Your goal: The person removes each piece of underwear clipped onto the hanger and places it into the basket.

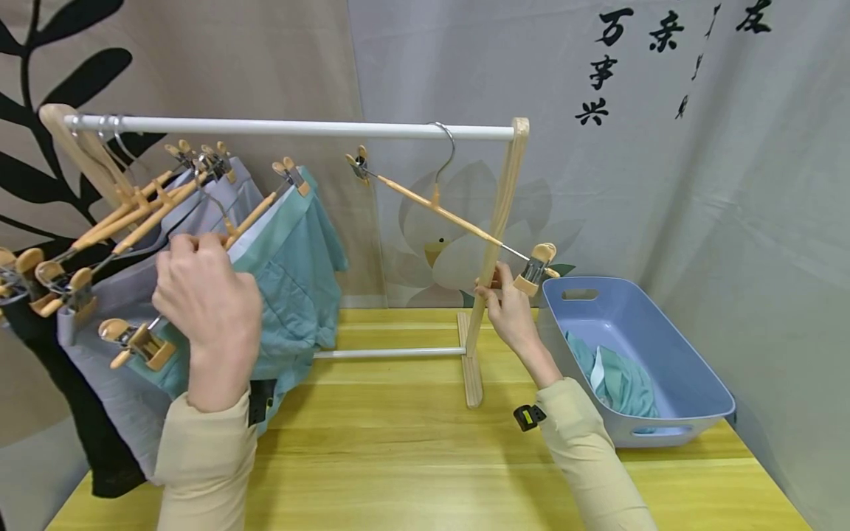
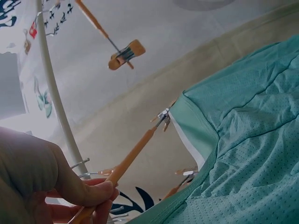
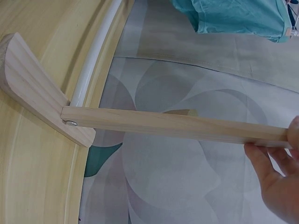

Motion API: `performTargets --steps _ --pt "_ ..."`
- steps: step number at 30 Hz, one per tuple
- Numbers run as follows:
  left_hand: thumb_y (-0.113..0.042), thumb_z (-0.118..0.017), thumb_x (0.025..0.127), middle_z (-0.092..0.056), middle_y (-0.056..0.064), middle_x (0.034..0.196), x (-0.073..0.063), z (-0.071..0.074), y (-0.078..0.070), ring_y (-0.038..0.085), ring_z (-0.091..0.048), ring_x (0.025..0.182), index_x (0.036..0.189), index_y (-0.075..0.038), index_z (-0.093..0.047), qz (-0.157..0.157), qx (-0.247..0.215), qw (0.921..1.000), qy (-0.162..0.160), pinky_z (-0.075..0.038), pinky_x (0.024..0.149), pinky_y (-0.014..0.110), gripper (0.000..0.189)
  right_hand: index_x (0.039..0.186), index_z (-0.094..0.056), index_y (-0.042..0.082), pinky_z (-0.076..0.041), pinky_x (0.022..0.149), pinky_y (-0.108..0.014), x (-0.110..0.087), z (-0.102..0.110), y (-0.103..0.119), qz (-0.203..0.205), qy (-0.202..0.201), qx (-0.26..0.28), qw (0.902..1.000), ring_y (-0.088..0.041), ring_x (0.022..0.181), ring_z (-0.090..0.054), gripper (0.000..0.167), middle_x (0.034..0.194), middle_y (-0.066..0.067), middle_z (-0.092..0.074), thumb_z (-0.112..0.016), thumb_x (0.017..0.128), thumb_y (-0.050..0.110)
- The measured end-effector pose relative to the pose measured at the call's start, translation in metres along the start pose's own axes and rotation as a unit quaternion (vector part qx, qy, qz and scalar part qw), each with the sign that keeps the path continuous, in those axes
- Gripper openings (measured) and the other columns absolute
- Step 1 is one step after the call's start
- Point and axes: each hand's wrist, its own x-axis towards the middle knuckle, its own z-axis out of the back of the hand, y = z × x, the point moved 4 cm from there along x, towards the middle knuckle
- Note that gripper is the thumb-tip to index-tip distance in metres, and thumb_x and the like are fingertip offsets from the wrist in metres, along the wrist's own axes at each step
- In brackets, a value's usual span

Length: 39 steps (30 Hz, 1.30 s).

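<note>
My left hand (image 1: 211, 313) pinches the wooden bar of a clip hanger (image 2: 133, 156) between thumb and fingers. Teal mesh shorts (image 1: 292, 273) hang from that hanger's clips. Beside them, at the rack's left end, grey garments (image 1: 109, 369) and a black garment (image 1: 73, 398) hang on other wooden hangers (image 1: 126, 214). My right hand (image 1: 513, 321) grips the wooden upright (image 3: 187, 126) of the clothes rack, thumb on one side and fingertips on the other. Just above that hand, a bare clip hanger (image 1: 441, 209) hangs from the white rail (image 1: 299, 127).
A blue plastic basket (image 1: 677, 354) stands at the table's right, with teal cloth (image 1: 624, 383) inside. The rack's foot (image 1: 471, 376) and lower white bar (image 1: 392, 353) are at the back of the wooden table (image 1: 412, 457). Printed curtains (image 1: 750, 184) hang behind.
</note>
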Motion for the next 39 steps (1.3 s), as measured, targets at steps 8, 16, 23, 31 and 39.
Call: performTargets --steps 8,16,23,31,39 --pt "0.019 -0.037 0.070 -0.062 0.027 0.097 -0.009 -0.006 0.002 0.048 -0.052 0.082 0.101 0.009 -0.067 0.004 -0.011 0.9999 0.009 -0.041 0.061 0.065 0.044 0.126 -0.043 -0.001 -0.055 0.084 -0.046 0.003 -0.001 -0.002 0.007 -0.005 0.055 0.9985 -0.035 0.101 -0.062 0.035 0.106 -0.022 -0.061 -0.054 0.093 0.002" --pt "0.019 -0.039 0.071 -0.063 0.025 0.095 -0.017 -0.009 0.002 0.047 -0.053 0.083 0.100 0.007 -0.068 -0.008 -0.027 0.9996 0.004 -0.041 0.061 0.063 0.043 0.126 -0.044 -0.002 -0.055 0.084 -0.046 0.003 -0.001 -0.001 0.015 -0.010 0.062 0.9979 -0.036 0.101 -0.061 0.035 0.105 -0.023 -0.060 -0.055 0.092 -0.002" --pt "0.017 -0.042 0.074 -0.065 0.022 0.095 -0.024 -0.011 0.004 0.047 -0.054 0.082 0.096 0.005 -0.069 -0.028 -0.046 0.9985 -0.011 -0.041 0.060 0.062 0.037 0.118 -0.052 -0.002 -0.054 0.080 -0.044 0.005 0.000 -0.002 0.014 -0.022 0.073 0.9970 -0.034 0.094 -0.065 0.028 0.102 -0.024 -0.064 -0.057 0.090 -0.003" --pt "0.019 -0.042 0.074 -0.067 0.022 0.097 -0.031 -0.015 0.005 0.046 -0.057 0.081 0.095 0.003 -0.071 -0.046 -0.058 0.9972 0.007 -0.042 0.059 0.060 0.039 0.111 -0.055 -0.002 -0.052 0.085 -0.044 0.005 0.000 -0.003 -0.008 -0.009 0.080 0.9967 -0.033 0.098 -0.064 0.019 0.105 -0.024 -0.065 -0.056 0.092 0.002" --pt "0.014 -0.047 0.080 -0.068 0.020 0.093 -0.039 -0.019 0.003 0.045 -0.056 0.077 0.093 0.001 -0.071 -0.061 -0.072 0.9955 0.013 -0.041 0.056 0.058 0.030 0.112 -0.054 -0.005 -0.054 0.080 -0.040 0.003 0.001 -0.003 0.003 -0.026 0.060 0.9978 -0.033 0.096 -0.066 0.025 0.102 -0.023 -0.067 -0.060 0.090 0.002"
